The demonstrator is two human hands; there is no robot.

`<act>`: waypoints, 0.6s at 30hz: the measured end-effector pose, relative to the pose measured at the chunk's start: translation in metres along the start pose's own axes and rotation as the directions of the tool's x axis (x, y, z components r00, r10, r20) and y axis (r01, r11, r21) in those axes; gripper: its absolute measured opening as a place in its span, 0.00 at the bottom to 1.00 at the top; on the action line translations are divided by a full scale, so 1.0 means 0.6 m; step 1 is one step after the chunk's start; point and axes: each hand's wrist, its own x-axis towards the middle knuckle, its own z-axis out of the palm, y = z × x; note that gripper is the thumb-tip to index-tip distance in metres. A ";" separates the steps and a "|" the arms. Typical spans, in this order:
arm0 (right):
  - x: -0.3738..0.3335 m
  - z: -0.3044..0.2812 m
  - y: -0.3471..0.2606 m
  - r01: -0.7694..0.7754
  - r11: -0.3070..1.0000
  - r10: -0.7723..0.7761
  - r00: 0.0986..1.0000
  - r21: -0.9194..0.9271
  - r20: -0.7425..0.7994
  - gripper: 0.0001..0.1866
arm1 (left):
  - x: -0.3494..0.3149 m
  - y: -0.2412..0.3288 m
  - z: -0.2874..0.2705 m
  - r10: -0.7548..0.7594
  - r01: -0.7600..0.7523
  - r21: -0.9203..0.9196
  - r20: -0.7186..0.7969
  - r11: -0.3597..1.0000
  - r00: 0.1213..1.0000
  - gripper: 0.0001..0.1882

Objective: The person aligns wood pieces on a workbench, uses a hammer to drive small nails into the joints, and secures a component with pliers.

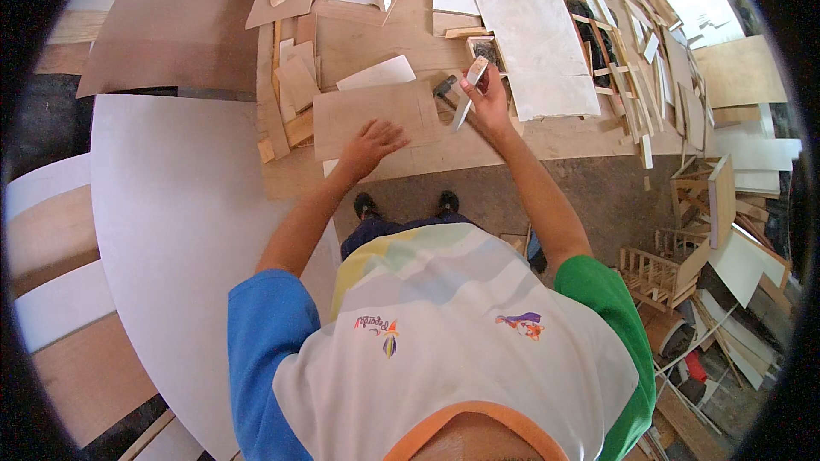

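Observation:
My left hand (374,145) rests flat on a brown rectangular board (346,115), its fingers stretched out. My right hand (489,96) is closed around a short wood strip (462,111) with a white face, held tilted above the bench just right of the board. Beside that hand lies a hammer (444,85) with a dark head; its handle is partly hidden by my right hand and forearm. A small wooden box (486,49) with dark small bits inside stands just beyond my right hand.
A white offcut (376,73) lies behind the board. Wood scraps (295,77) are heaped to its left. A long white panel (538,43) covers the bench's right side. A large white sheet (171,205) is at my left. Small slatted wooden furniture (658,269) stands at right.

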 end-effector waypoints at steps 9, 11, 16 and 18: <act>-0.035 0.030 -0.046 -0.015 0.964 -0.026 0.989 0.267 0.146 0.24 | -0.041 0.013 0.133 -0.063 0.095 -0.162 0.190 0.982 0.980 0.29; -0.040 0.032 -0.037 -0.067 0.966 0.004 0.970 0.249 0.244 0.25 | -0.042 0.017 0.135 -0.098 0.140 -0.200 0.209 0.970 0.973 0.28; -0.050 0.039 -0.028 -0.083 0.962 -0.019 0.929 0.259 0.369 0.26 | -0.056 0.027 0.122 -0.324 0.351 -0.283 0.136 0.893 0.936 0.25; -0.049 0.037 -0.034 -0.113 0.955 -0.002 0.921 0.274 0.390 0.28 | -0.079 0.024 0.125 -0.509 0.495 -0.253 0.011 0.831 0.861 0.25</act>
